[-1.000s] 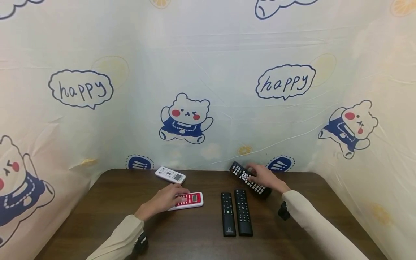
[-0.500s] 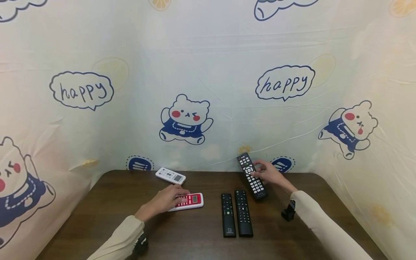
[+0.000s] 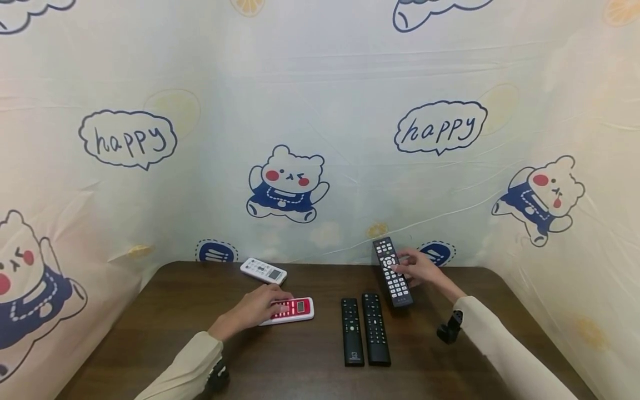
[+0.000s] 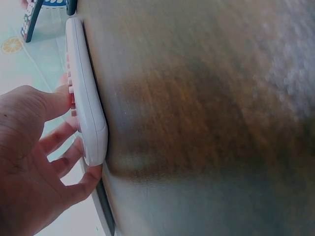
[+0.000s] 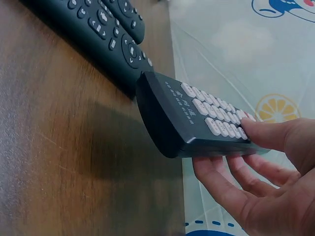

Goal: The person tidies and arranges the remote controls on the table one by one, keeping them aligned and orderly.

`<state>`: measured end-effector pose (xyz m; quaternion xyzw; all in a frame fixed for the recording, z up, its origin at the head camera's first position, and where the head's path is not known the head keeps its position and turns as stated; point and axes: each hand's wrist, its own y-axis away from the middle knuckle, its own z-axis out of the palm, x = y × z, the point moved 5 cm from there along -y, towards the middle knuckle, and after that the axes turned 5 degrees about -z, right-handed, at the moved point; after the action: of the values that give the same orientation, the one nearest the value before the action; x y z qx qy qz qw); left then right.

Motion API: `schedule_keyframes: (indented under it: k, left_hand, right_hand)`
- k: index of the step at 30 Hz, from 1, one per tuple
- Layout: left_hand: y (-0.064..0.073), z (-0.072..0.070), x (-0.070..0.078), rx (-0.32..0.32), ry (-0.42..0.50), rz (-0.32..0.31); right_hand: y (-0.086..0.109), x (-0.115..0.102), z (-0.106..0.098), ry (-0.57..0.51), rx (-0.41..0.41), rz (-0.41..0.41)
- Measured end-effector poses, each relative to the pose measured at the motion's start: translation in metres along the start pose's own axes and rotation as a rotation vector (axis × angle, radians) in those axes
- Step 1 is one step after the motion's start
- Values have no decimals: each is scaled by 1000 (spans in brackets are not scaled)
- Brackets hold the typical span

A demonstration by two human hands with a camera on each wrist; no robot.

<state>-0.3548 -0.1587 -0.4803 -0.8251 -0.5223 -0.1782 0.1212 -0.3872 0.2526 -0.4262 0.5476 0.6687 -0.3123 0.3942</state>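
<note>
My right hand point(image 3: 419, 268) holds a black remote control point(image 3: 393, 272) with white buttons, its thumb on the button face. In the right wrist view, the fingers point(image 5: 224, 189) lie along its underside. That remote is raised and tilted, with a shadow on the table below. Resting on a red-and-white remote control point(image 3: 300, 309) is my left hand point(image 3: 260, 304). The left wrist view shows its thumb over the buttons and a fingertip at the rounded end of the white casing point(image 4: 88, 98), which lies flat on the table. The hand hides the remote's left part.
Two slim black remotes, one on the left point(image 3: 352, 333) and one on the right point(image 3: 376, 330), lie side by side at mid-table. A white remote point(image 3: 263, 270) sits near the back edge of the wooden table point(image 3: 295, 366). Behind stands a printed curtain point(image 3: 350, 111).
From lying slanted at the back right, the black remote with white buttons has been lifted and turned more upright by my right hand, then shifted slightly right. The left hand stays still.
</note>
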Motion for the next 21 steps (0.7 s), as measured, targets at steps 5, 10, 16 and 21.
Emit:
schedule_keyframes:
  k: [5, 10, 16, 21]
  left_hand:
    - [1, 0, -1, 1, 4, 3]
    - [1, 1, -1, 3, 5, 0]
    - [0, 1, -1, 3, 6, -7]
    - [0, 2, -2, -1, 3, -10]
  right_hand:
    - [4, 2, 1, -28, 2, 26]
    - [8, 2, -1, -41, -9, 52]
    - [14, 3, 0, -60, -24, 99]
    - [22, 3, 4, -77, -62, 131]
